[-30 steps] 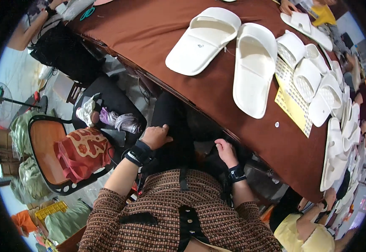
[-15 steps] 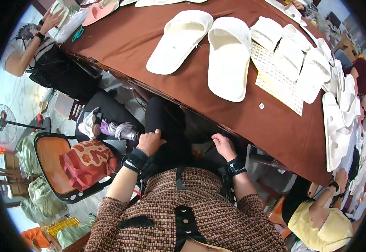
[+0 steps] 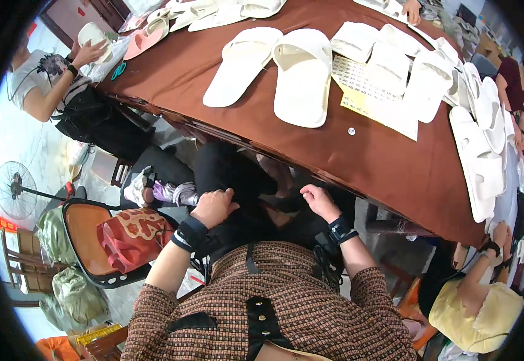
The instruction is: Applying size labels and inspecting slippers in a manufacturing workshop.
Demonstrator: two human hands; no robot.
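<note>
My left hand (image 3: 215,207) rests over my dark-trousered left leg. Its fingers are curled in and nothing shows in them. Above my right thigh, my right hand (image 3: 320,202) is loosely closed, with no object visible in it. Both wrists wear dark bands. Beyond my hands, on the brown-covered table (image 3: 262,129), lies a pair of white slippers: the left slipper (image 3: 238,69) is angled, and the right slipper (image 3: 303,90) points more toward me. Beside them is a sheet of small round size stickers (image 3: 397,117), partly under other white slippers. A single round sticker (image 3: 351,131) lies on the cloth.
More white slippers (image 3: 478,162) line the table's right side. Teal scissors (image 3: 118,71) lie at the left corner near a pink slipper (image 3: 144,43). A chair (image 3: 81,225) holds a red bag (image 3: 134,239). A co-worker at left handles a slipper; another, in yellow (image 3: 475,313), sits at right.
My view has shifted slightly, showing more of the table's far left. Both my hands stay over my lap, with the right fingers a little more curled. The table slippers appear unmoved.
</note>
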